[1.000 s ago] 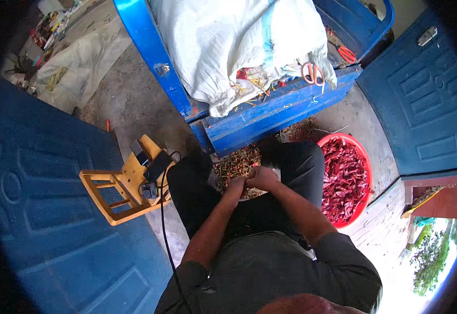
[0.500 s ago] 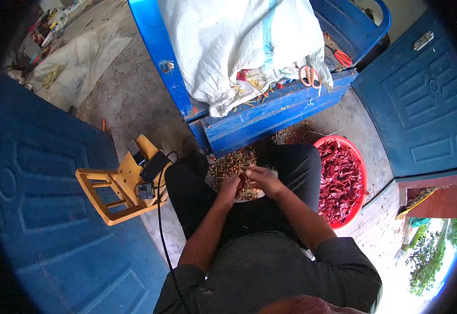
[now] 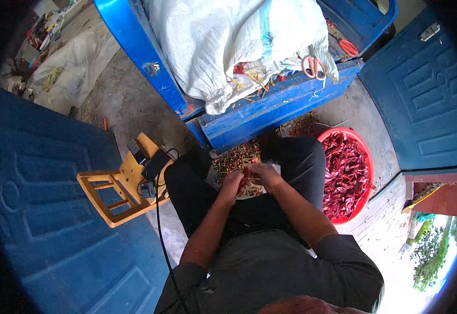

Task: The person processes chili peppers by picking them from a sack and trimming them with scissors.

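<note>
You are pinching your left hand (image 3: pixel 232 184) and right hand (image 3: pixel 266 176) together on a dried red chili (image 3: pixel 246 179) in the centre of the frame, probably light and brittle, so be gripping near its stem.

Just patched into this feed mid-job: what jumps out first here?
The red basin heaped with red chillies sits by the person's right knee. Ahead, a white sack lies on a blue cart, with orange scissors at the sack's right end. Between the knees, the left hand and right hand meet on a red chilli.
</note>
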`<state>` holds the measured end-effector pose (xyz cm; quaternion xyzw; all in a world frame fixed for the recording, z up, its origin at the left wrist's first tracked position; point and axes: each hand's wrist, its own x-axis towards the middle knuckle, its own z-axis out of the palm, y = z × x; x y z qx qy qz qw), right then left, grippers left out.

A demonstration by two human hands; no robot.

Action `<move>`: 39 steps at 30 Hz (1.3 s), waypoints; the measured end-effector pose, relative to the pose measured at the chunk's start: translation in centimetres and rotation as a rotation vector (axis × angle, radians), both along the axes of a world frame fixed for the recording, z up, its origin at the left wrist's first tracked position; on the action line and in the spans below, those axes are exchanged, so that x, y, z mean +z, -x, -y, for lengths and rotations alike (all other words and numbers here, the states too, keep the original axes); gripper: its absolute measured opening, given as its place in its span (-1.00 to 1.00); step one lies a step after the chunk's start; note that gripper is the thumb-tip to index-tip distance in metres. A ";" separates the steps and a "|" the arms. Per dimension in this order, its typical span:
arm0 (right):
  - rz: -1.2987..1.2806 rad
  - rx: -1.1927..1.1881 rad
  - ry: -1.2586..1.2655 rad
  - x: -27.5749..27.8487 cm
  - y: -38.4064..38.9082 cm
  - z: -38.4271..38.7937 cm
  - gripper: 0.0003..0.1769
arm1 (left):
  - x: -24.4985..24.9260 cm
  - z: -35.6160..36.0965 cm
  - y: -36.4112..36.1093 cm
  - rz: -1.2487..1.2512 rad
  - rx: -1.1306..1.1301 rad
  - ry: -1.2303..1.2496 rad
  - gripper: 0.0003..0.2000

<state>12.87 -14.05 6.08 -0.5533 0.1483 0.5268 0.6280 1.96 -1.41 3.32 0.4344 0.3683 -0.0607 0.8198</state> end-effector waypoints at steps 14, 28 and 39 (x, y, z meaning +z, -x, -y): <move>1.396 -0.008 0.480 -2.1 0.2 -0.8 -0.74 | -1.6 0.5 -1.6 -0.041 -0.120 0.058 -0.74; 1.526 0.030 0.637 -9.5 -3.5 1.7 -0.68 | 0.7 0.3 -0.7 -0.028 0.163 0.142 -0.81; 1.002 0.529 0.467 -3.2 -1.0 1.8 -0.45 | 0.3 -1.6 0.8 0.156 0.095 0.224 -0.78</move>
